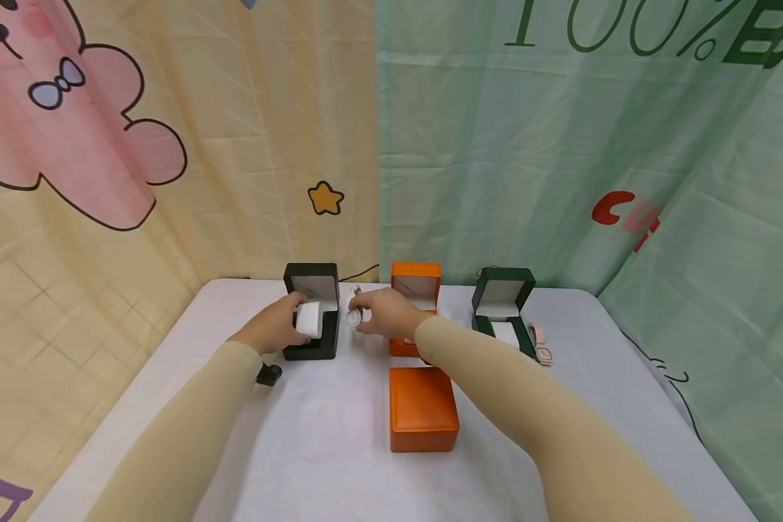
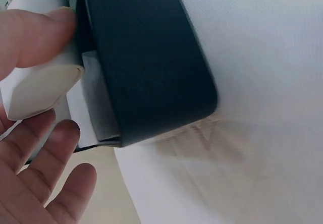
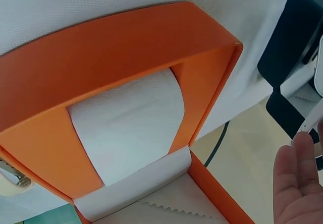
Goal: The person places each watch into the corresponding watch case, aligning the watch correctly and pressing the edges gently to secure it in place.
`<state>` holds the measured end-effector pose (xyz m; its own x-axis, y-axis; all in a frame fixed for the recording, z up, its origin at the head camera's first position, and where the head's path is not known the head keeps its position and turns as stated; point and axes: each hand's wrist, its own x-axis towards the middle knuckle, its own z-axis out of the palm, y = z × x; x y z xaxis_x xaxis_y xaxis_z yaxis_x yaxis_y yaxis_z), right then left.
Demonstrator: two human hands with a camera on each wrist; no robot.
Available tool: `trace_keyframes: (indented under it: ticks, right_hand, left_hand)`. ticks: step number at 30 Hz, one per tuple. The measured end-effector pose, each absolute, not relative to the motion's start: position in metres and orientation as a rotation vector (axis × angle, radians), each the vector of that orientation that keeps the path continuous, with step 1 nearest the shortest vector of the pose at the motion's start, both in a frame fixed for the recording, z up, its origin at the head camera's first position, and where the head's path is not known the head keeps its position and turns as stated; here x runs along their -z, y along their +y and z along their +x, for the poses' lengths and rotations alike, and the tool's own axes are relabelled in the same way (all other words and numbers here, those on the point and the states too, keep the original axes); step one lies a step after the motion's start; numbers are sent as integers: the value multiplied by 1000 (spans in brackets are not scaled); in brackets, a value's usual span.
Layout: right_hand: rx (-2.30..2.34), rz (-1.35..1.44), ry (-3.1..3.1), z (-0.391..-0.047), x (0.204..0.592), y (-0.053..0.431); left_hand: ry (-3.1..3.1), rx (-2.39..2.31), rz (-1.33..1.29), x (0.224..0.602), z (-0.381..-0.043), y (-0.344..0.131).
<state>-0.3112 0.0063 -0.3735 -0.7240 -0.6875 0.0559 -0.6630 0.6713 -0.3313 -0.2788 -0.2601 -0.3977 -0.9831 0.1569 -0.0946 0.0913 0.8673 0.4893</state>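
"What do the hands hold?"

"The left hand (image 1: pixel 277 322) pinches a white cushion (image 1: pixel 309 320) between thumb and fingers, at the open dark box (image 1: pixel 310 353); whether cushion and box touch, I can't tell. The right hand (image 1: pixel 389 313) pinches a pale watch (image 1: pixel 354 317) just right of that box."

"Why hold them so?"

"The left hand grips from one side, probably to leave the cushion's right side uncovered. The watch sits at the fingertips, likely because something so slight needs no fuller grip."

"And the boxes?"

"They stand on a white-covered worktop (image 1: pixel 326 471). The open orange box (image 1: pixel 407 349) and the open green box (image 1: pixel 522 336) have lids at the back, presumably for easy reach. A closed orange box (image 1: pixel 424 409) sits nearer the person. A pink watch (image 1: pixel 542 351) lies beside the green box, on its right."
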Motion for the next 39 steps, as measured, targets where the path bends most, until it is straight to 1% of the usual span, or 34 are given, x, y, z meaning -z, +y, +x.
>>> trace_keyframes:
  ticks: [7, 17, 29, 39]
  right_hand:
    - [577, -1087, 2808, -308, 366, 12]
    - [664, -1006, 2827, -304, 357, 20]
    - [745, -923, 2815, -297, 350, 31]
    - [802, -946, 2840, -291, 349, 39]
  left_hand:
    - [2903, -800, 223, 393, -278, -256]
    - [2933, -849, 331, 387, -275, -249]
    - [2951, -897, 394, 371, -266, -228]
    - [2975, -937, 473, 364, -262, -214]
